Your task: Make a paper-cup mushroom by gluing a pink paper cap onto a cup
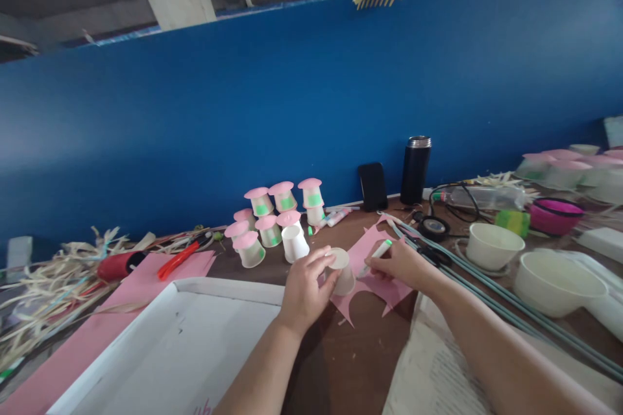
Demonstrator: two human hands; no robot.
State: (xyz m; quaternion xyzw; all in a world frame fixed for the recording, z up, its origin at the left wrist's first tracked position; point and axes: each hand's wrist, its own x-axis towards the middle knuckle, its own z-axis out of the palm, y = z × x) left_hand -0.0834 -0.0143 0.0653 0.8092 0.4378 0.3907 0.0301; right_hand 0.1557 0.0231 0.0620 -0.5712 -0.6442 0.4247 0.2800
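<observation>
My left hand (305, 285) is closed around a small white paper cup (343, 270) standing upside down on a piece of pink paper (372, 272). My right hand (396, 264) grips a white marker with a green cap (376, 255), its tip down on the pink paper just beside the cup. Both hands rest on the brown table near its middle.
Several pink-topped paper cups (277, 217) cluster behind, one plain white cup (294, 243) among them. A white tray (160, 343) lies front left, with pink sheets (146, 279), red cutters (178, 258) and straw (53, 285). White bowls (491, 245), grey rods (487, 292), a black flask (415, 170) and a phone (372, 186) sit right.
</observation>
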